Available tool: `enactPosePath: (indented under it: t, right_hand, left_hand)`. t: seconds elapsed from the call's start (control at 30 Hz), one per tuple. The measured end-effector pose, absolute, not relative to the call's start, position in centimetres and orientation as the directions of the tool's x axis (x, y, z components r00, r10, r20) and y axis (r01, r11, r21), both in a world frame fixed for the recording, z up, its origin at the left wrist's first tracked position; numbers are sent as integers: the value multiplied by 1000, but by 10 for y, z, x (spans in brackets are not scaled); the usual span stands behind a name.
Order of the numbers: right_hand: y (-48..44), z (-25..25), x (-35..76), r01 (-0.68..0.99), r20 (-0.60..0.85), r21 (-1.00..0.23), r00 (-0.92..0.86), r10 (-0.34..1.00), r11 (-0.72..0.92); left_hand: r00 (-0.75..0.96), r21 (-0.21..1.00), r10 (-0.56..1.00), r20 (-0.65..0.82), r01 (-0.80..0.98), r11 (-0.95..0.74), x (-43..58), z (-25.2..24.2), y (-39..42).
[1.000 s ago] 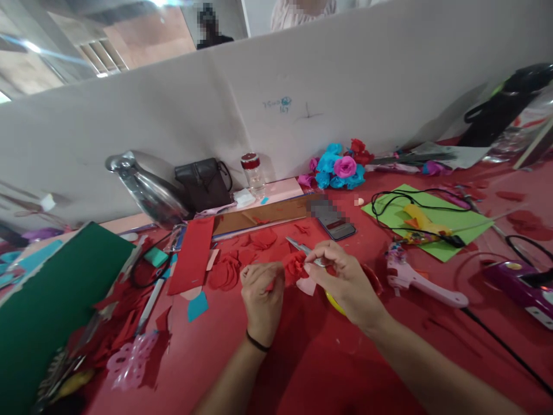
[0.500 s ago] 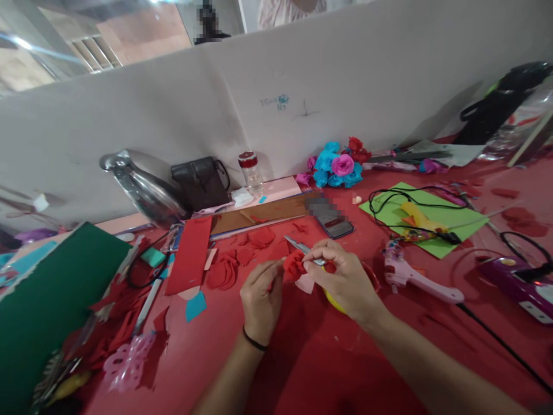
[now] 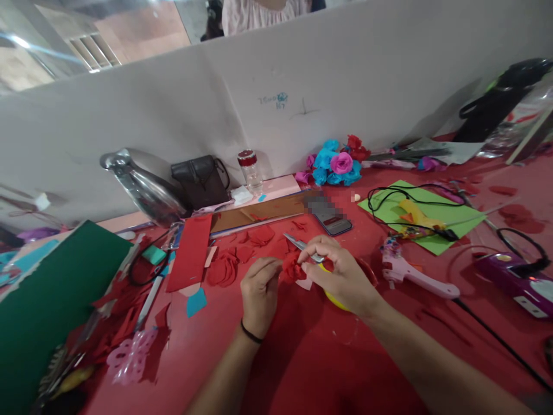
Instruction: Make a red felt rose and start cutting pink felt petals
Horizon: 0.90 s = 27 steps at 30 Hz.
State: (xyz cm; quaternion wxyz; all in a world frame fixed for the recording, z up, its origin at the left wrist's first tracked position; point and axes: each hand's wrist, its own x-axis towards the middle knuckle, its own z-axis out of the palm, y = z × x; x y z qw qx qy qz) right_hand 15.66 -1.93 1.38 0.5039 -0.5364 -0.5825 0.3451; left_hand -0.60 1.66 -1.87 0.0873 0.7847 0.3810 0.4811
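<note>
A small red paper flower [image 3: 292, 268] with ruffled petals is between my hands, just above the table. My right hand [image 3: 341, 278] pinches its right side with thumb and fingertips. On the other side, my left hand [image 3: 259, 297], with a dark band at the wrist, has its fingers curled together against the flower's left edge; the exact grip is partly hidden. Scissors [image 3: 294, 241] with grey blades lie beyond and under my right hand, a yellow handle [image 3: 336, 301] showing below it. Cut red petals [image 3: 222, 272] lie in a pile left of my left hand.
Right of my hands lie a pink glue gun [image 3: 419, 278], a yellow glue gun [image 3: 417, 216] on green paper [image 3: 436, 245], and a purple power strip [image 3: 514, 282]. Behind are a phone [image 3: 330, 219], a jar [image 3: 249, 173] and paper flowers [image 3: 337, 164]. A green board [image 3: 64, 288] stands left.
My left hand has shifted slightly left, and its fingers are a little farther from the flower's middle. My right hand still pinches the flower. The person beyond the partition has moved left.
</note>
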Motion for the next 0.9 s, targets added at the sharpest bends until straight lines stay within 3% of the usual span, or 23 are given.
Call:
enactPosePath:
  t: [0.33,0.6,0.9]
  right_hand:
    - [-19,18,157,351,251,-913,83,964,208]
    - [-21,20,164,497,332,-820,5,943,286]
    - [-21,18,161,459,321,-848,45,946,266]
  left_hand:
    - [231,588,735,637,471,-658,-4,-23,17]
    - [249,597,737,628,452,-662,-3,-19,15]
    - [214,649,773,597,438,-622,-3,-19,13]
